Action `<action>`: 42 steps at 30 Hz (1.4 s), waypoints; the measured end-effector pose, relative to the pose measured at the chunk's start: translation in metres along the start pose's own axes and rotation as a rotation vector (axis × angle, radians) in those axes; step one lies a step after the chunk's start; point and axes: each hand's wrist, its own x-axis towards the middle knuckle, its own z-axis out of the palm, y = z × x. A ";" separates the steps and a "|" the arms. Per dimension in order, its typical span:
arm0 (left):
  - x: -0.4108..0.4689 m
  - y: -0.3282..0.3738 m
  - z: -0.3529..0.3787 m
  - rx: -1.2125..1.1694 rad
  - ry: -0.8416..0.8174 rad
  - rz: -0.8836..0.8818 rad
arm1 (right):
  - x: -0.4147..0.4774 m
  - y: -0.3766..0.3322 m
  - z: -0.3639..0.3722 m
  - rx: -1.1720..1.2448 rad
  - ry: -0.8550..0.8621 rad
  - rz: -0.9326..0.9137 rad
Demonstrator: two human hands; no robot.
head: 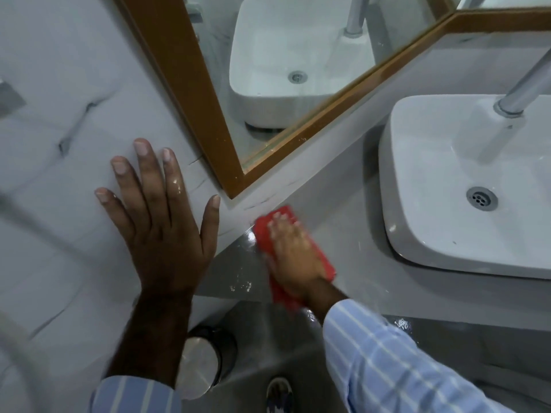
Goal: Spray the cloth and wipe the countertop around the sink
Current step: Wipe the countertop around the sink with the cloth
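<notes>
My right hand (293, 254) presses flat on a red cloth (268, 231) lying on the grey countertop (351, 234), in the far left corner where counter meets wall. The cloth shows around and under my fingers. A white vessel sink (417, 162) stands on the counter to the right of the cloth, apart from it. My left hand (161, 222) rests flat with spread fingers on the pale marble wall tile, left of the counter, holding nothing. No spray bottle is in view.
A wood-framed mirror (298, 135) hangs above the counter and reflects the sink. A chrome faucet (518, 93) rises behind the basin. Below the counter edge stand a small steel bin (202, 362) and a shoe (278, 394) on the floor. Wet spots glisten on the counter's front.
</notes>
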 end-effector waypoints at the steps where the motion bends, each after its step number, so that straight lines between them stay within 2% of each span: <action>1: 0.000 -0.001 0.000 0.012 -0.003 0.000 | -0.013 -0.008 0.006 -0.038 -0.042 -0.155; 3: 0.000 -0.003 -0.003 0.014 -0.012 0.009 | -0.033 0.005 0.007 -0.102 -0.079 -0.404; 4: -0.001 -0.004 -0.006 0.007 -0.016 0.011 | -0.040 0.019 0.004 -0.100 -0.069 -0.428; 5: -0.001 -0.003 -0.007 -0.002 -0.020 0.013 | -0.047 0.037 0.000 -0.094 -0.059 -0.366; 8: 0.000 -0.002 -0.009 -0.013 -0.026 0.013 | -0.054 0.078 -0.008 -0.089 0.044 0.079; 11: 0.000 -0.001 -0.007 -0.017 -0.018 0.026 | -0.025 0.057 -0.013 -0.031 0.156 0.551; 12: 0.000 -0.001 -0.006 -0.015 -0.016 0.028 | -0.011 0.037 -0.014 0.015 0.179 0.630; 13: 0.000 -0.002 -0.005 -0.009 -0.013 0.030 | -0.002 0.014 -0.011 0.058 0.183 0.635; 16: 0.000 -0.003 -0.003 0.009 0.003 0.026 | 0.004 -0.063 0.016 0.167 0.156 0.369; 18: -0.001 -0.003 -0.003 0.010 -0.003 0.029 | -0.010 -0.102 0.032 0.106 0.128 0.141; 20: -0.001 -0.005 -0.003 0.029 -0.011 0.042 | -0.023 -0.110 0.037 0.052 0.084 -0.046; 22: -0.002 -0.007 -0.005 0.037 -0.021 0.050 | -0.030 -0.087 0.030 0.068 0.060 -0.067; 28: -0.001 -0.006 -0.008 -0.002 -0.045 0.040 | -0.069 0.032 0.011 -0.034 0.230 0.600; 30: -0.001 -0.005 -0.007 -0.021 -0.049 0.042 | -0.060 0.018 0.012 0.010 0.249 0.774; 31: -0.001 -0.004 -0.005 -0.031 -0.052 0.035 | -0.052 -0.001 0.013 0.031 0.256 0.789; 33: -0.002 -0.005 -0.002 -0.059 -0.070 -0.002 | -0.035 -0.049 0.022 0.072 0.249 0.615; 35: -0.007 -0.006 0.003 -0.121 -0.100 -0.033 | -0.026 -0.087 0.036 0.089 0.199 0.263; 37: -0.011 -0.012 0.012 -0.165 -0.125 -0.044 | -0.024 -0.093 0.038 0.065 0.093 -0.072; 38: -0.012 -0.017 0.018 -0.170 -0.139 -0.052 | -0.025 -0.083 0.036 0.068 0.059 -0.154; 40: -0.013 -0.025 0.029 -0.184 -0.180 -0.085 | -0.040 -0.048 0.030 0.065 0.067 -0.150; 42: -0.016 -0.028 0.039 -0.192 -0.235 -0.119 | -0.069 0.004 0.025 0.047 0.143 0.003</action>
